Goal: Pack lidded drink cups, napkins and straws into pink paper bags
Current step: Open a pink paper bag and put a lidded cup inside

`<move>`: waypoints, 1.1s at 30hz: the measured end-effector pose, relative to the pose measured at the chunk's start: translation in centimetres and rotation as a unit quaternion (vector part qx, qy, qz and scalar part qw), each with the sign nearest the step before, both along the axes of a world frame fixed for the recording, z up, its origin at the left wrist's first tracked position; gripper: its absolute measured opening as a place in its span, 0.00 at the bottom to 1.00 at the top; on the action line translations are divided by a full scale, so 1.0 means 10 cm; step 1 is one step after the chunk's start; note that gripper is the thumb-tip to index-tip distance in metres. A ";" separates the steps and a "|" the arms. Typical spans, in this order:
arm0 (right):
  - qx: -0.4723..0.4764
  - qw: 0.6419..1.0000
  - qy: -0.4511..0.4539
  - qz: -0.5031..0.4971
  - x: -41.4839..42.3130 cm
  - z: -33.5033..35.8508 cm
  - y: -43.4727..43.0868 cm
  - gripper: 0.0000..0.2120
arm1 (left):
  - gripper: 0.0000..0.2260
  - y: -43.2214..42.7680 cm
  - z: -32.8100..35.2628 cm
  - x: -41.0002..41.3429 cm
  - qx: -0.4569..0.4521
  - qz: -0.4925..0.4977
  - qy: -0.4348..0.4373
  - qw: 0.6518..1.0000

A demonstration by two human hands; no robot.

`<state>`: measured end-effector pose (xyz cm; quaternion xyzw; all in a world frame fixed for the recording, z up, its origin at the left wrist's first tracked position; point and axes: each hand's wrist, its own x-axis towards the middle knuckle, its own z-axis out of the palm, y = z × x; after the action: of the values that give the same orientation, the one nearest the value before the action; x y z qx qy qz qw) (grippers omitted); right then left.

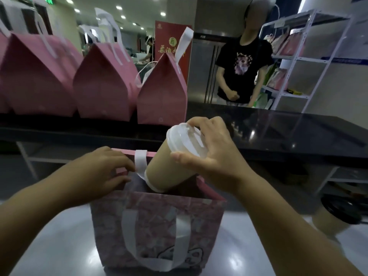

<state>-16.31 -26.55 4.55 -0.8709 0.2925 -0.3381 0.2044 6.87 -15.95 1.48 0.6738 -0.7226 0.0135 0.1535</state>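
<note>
- One black counter (278,132) runs across the far side.
- Closed pink bags (105,82) stand in a row on its left half: three in full, and a sliver of a fourth at the left edge, each with white handles.
- One white metal shelf rack (310,62) stands at the back right and holds more bags; its blue label strip is too blurred to read.
- One person in a black T-shirt (243,64) stands behind the counter.
- One red banner (169,42) carries a yellow emblem and characters, partly hidden and too blurred to read.
- One open pink patterned bag (155,226) stands on the pale table (59,246), with two white handles and a cartoon drawing low on its front; no writing is legible.
- One tan cup (171,168) with a clear lid is tilted over the bag's mouth, its long axis running from the base at lower left, just inside the opening, to the lid at upper right.
- The right hand (211,154) grips the cup around its lid end.
- The left hand (107,168) pinches the bag's left rim.
- One second cup (334,218), black-lidded, stands on the table at the far right.
</note>
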 end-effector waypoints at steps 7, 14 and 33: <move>-0.017 0.981 0.193 -0.009 0.22 -0.22 0.05 0.35 | 0.09 0.04 0.02 0.25 0.012 -0.022 0.018 1.000; -0.069 0.921 0.375 0.081 0.22 -0.19 0.00 0.36 | 0.09 0.10 -0.05 0.32 0.044 -0.040 -0.012 0.998; -0.218 0.835 0.455 0.219 0.69 -0.47 -0.03 0.37 | 0.48 0.16 -0.19 0.25 0.087 -0.016 0.040 0.995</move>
<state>-9.45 -26.82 -0.17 -0.9898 0.0729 0.0945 -0.0782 9.36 -14.31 -0.39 0.6731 -0.7250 -0.0785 0.1235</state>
